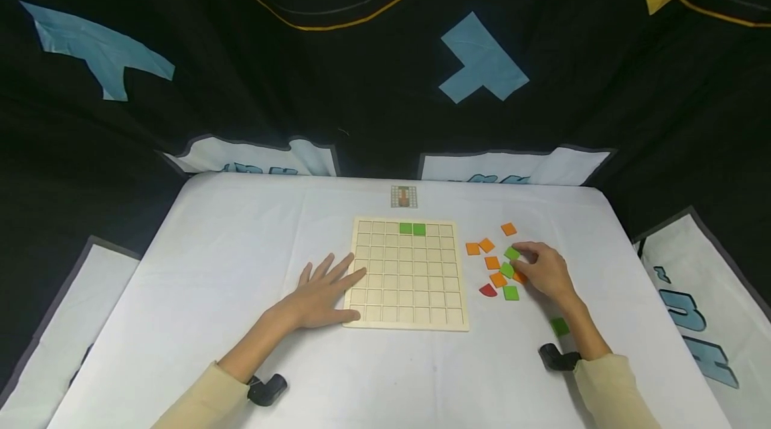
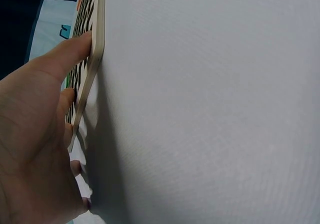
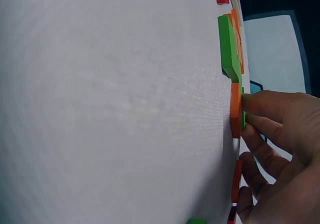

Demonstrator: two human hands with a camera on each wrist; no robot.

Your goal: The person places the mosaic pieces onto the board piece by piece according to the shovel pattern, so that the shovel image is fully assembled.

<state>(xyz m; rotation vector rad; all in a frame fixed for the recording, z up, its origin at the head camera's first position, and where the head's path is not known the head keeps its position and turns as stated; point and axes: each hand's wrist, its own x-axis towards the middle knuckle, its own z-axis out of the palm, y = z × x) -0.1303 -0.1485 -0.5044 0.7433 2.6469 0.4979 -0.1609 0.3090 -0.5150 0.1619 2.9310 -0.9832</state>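
A pale wooden grid board [image 1: 406, 275] lies on the white table, with two green square tiles [image 1: 412, 229] side by side in its top row. My left hand [image 1: 319, 295] rests at the board's left edge, fingers spread and straight, with thumb and fingertips on the rim. To the right of the board, my right hand [image 1: 542, 272] reaches into a loose group of tiles. Its thumb and index finger pinch a green tile [image 1: 512, 253] at the group's upper side. Another green tile [image 1: 507, 270] lies just below the thumb, and an orange tile [image 3: 235, 109] sits close by.
Several orange tiles [image 1: 492, 262], a red quarter-round piece [image 1: 488, 290] and a green tile [image 1: 511, 293] lie around the right hand. Under the right forearm is a darker green piece [image 1: 559, 326]. A small picture card [image 1: 403, 197] lies beyond the board.
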